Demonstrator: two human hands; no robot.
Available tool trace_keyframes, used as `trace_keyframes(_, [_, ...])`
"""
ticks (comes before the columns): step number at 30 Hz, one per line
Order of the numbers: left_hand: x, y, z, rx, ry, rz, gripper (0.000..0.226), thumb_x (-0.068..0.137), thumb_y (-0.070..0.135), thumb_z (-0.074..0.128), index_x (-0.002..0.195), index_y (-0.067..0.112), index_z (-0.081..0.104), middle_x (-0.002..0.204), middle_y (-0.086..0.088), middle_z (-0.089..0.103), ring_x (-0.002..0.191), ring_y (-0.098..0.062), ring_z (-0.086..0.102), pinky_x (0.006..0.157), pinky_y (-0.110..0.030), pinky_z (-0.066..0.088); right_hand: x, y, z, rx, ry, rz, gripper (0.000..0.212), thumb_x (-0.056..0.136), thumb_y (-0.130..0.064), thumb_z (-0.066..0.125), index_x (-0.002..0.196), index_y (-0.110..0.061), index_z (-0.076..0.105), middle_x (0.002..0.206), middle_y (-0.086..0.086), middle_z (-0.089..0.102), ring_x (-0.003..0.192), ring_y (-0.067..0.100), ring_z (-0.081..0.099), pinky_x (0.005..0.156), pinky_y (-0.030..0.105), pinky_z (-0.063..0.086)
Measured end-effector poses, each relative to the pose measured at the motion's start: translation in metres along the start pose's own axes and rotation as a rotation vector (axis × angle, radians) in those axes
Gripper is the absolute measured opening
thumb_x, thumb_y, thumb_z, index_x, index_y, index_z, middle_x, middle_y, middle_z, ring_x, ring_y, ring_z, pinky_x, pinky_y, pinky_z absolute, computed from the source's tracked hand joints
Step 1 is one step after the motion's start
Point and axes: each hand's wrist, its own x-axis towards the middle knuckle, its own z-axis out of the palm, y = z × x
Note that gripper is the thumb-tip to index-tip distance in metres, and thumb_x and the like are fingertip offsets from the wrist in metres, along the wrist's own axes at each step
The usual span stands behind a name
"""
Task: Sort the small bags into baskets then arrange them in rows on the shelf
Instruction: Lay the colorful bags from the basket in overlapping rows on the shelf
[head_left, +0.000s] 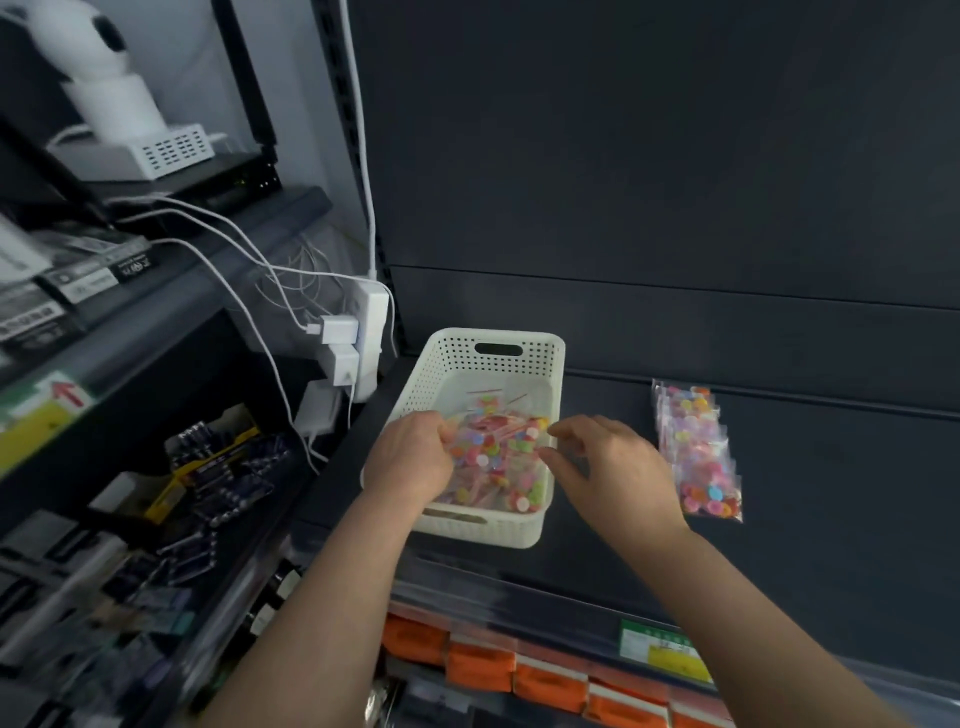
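Observation:
A white perforated basket (493, 358) stands on the dark shelf (831, 519) and holds several small clear bags of coloured beads (511, 488). My left hand (410, 457) is inside the basket and grips a bag (498, 439) at its left edge. My right hand (608, 467) hovers over the basket's right rim, fingers loosely curled, fingertips at the same bag's right edge; whether they pinch it is unclear. A row of overlapping bead bags (698, 452) lies on the shelf to the right of the basket.
A white power strip with plugs and cables (358, 332) hangs left of the basket. Battery packs (218, 467) fill the left shelves. Orange packets (519, 670) sit on the shelf below. A white camera (104, 78) stands at top left.

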Motion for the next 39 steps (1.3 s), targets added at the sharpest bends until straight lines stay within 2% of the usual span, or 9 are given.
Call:
trace_keyframes(5, [0.002,0.013,0.007,-0.063,-0.06,0.102,0.017,0.091,0.022,0.066,0.105,0.032,0.067,0.106,0.013,0.067,0.089,-0.009,0.065,0.08,-0.035,0.058,-0.002,-0.002,0.006,0.017,0.004,0.029,0.024,0.086,-0.042,0.065,0.098,-0.024,0.073,0.091,-0.007,0.067,0.083,0.014,0.064,0.065,0.033,0.054])
trace_keyframes(10, [0.006,0.044,0.023,0.119,-0.188,0.259,0.032,0.093,0.023,0.063,0.123,0.034,0.063,0.125,0.004,0.061,0.111,-0.019,0.059,0.096,-0.037,0.048,-0.007,0.0,0.006,0.004,0.029,0.019,0.02,0.087,-0.034,0.065,0.101,-0.021,0.072,0.089,-0.004,0.068,0.077,0.018,0.065,0.063,0.034,0.055])
trace_keyframes(16, [0.007,0.056,0.022,0.198,-0.164,0.255,0.02,0.093,0.022,0.062,0.112,0.023,0.067,0.127,-0.001,0.06,0.113,-0.021,0.058,0.094,-0.035,0.048,-0.01,0.008,-0.002,0.046,-0.072,0.021,0.022,0.09,-0.031,0.062,0.109,-0.027,0.071,0.097,-0.008,0.065,0.082,0.012,0.063,0.067,0.033,0.055])
trace_keyframes(21, [0.003,0.055,0.002,-0.063,-0.016,0.187,0.008,0.094,0.026,0.06,0.098,0.02,0.056,0.095,0.007,0.062,0.083,-0.011,0.06,0.074,-0.031,0.053,-0.007,0.006,-0.01,0.152,-0.05,0.131,0.022,0.093,-0.023,0.056,0.112,-0.023,0.068,0.102,-0.004,0.067,0.091,0.013,0.062,0.076,0.034,0.053])
trace_keyframes(24, [0.001,0.063,-0.003,-0.327,0.027,0.173,0.006,0.098,0.021,0.053,0.093,0.02,0.055,0.094,0.006,0.062,0.089,-0.015,0.061,0.081,-0.037,0.053,-0.004,0.005,-0.017,0.318,-0.06,0.289,0.031,0.094,-0.027,0.054,0.125,-0.021,0.058,0.114,-0.007,0.064,0.099,0.007,0.057,0.083,0.023,0.046])
trace_keyframes(28, [-0.007,0.084,0.007,-0.753,-0.112,0.088,0.007,0.098,0.019,0.052,0.092,0.021,0.056,0.1,-0.002,0.071,0.093,-0.018,0.068,0.084,-0.042,0.057,-0.005,0.012,-0.029,0.685,-0.127,0.513,0.046,0.094,-0.037,0.054,0.135,-0.018,0.047,0.12,-0.011,0.056,0.109,0.005,0.053,0.087,0.019,0.04])
trace_keyframes(33, [-0.026,0.119,0.031,-0.876,-0.209,0.072,0.007,0.099,0.012,0.051,0.094,0.016,0.054,0.1,-0.007,0.071,0.083,-0.015,0.068,0.063,-0.025,0.051,-0.017,0.036,-0.05,0.952,-0.016,0.636,0.011,0.093,-0.023,0.059,0.091,-0.016,0.068,0.078,-0.005,0.071,0.076,0.01,0.065,0.063,0.016,0.047])
trace_keyframes(37, [-0.04,0.134,0.062,-0.696,-0.279,0.09,0.007,0.092,0.012,0.059,0.092,0.018,0.059,0.09,-0.003,0.072,0.084,-0.019,0.07,0.077,-0.039,0.059,-0.037,0.066,-0.067,0.691,0.102,0.657,0.006,0.085,-0.024,0.069,0.081,-0.021,0.07,0.067,-0.003,0.071,0.064,0.012,0.067,0.065,0.033,0.055])
trace_keyframes(39, [-0.048,0.136,0.078,-0.572,-0.37,0.104,0.009,0.088,0.011,0.061,0.082,0.018,0.063,0.083,-0.004,0.073,0.083,-0.023,0.07,0.081,-0.044,0.058,-0.046,0.08,-0.073,0.532,0.075,0.675,0.004,0.082,-0.027,0.071,0.082,-0.024,0.072,0.068,-0.006,0.072,0.069,0.011,0.069,0.068,0.03,0.056])
